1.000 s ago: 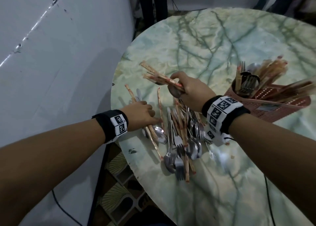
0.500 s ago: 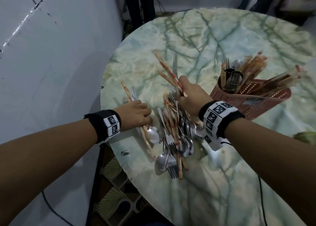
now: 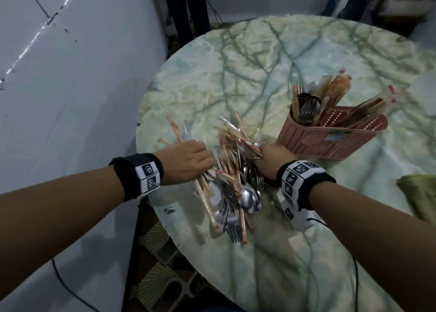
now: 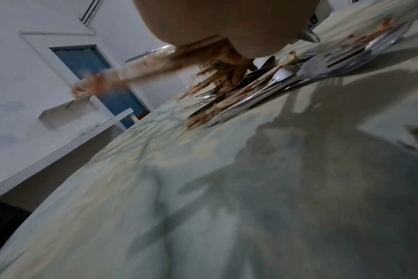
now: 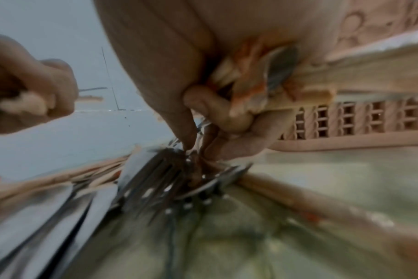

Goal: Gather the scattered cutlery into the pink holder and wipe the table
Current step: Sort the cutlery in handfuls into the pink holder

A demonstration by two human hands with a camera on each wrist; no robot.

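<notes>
Dropped R hand (image 3: 271, 161) grip clenches chopsticks (image 3: 238, 138) beside pink holder (image 3: 330, 137); L hand (image 3: 186, 164) clutches more.

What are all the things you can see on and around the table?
Wrapped chopsticks: many, tan paper with red print, piled at the table's left edge and standing in the holder.
Spoons: several, silver, in the pile.
Forks: several, silver, at the pile's near end.
Pink holder: one, perforated plastic, right of the pile, partly filled.
Cloth: one, green, at the right edge.
Table: one, round, green-veined marble.
Wall: white, left.
Cable: black, on the floor.
Wristbands: two, black with white markers.
Left hand: grip on chopsticks.
Right hand: grip on chopsticks and a spoon.
</notes>
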